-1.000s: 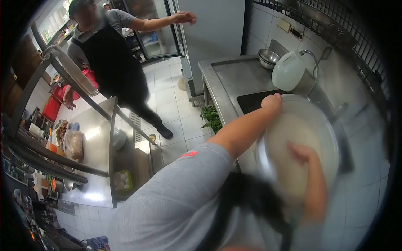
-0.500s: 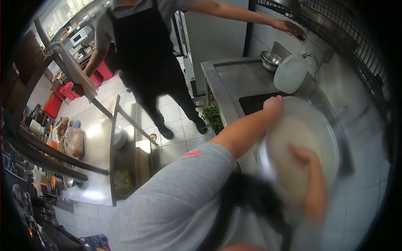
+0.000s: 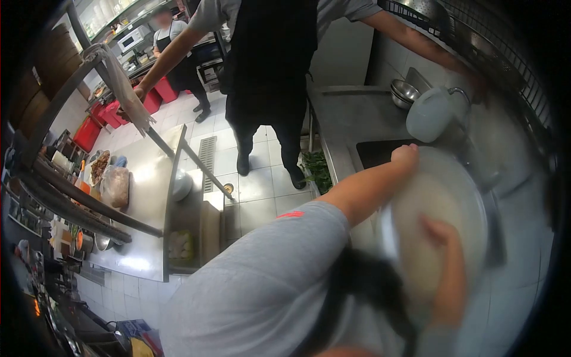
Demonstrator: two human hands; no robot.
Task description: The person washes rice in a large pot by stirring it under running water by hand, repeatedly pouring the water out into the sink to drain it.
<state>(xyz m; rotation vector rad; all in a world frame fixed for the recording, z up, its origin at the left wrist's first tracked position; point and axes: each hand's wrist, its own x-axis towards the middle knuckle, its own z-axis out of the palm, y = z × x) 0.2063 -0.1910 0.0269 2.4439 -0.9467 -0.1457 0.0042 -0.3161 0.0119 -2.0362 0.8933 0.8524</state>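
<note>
A large round metal basin (image 3: 389, 235) with cloudy, whitish contents (image 3: 437, 193) sits at the right, over the sink area. My left hand (image 3: 405, 156) is closed on its far rim, fingers curled over the edge. Inside the basin is my right hand (image 3: 441, 231), its fingertips dipping into the pale contents. Motion blur and the cloudy contents hide how those fingers are held. Just beyond the rim stands a pale, translucent plastic container (image 3: 428, 116), tilted near the tap (image 3: 461, 94).
A co-worker in a black apron (image 3: 270, 53) stands ahead, arms spread. Another person (image 3: 184, 65) is farther back. Stacked metal bowls (image 3: 405, 92) rest on the steel counter (image 3: 339, 116). Leafy greens (image 3: 315, 169) are below it. A steel table (image 3: 146, 196) holding bagged food (image 3: 115, 187) stands left.
My view has shifted, and the nearer co-worker has come closer. A second person now shows behind. My left hand stays on the rim; my right hand is still in the basin, blurred.
</note>
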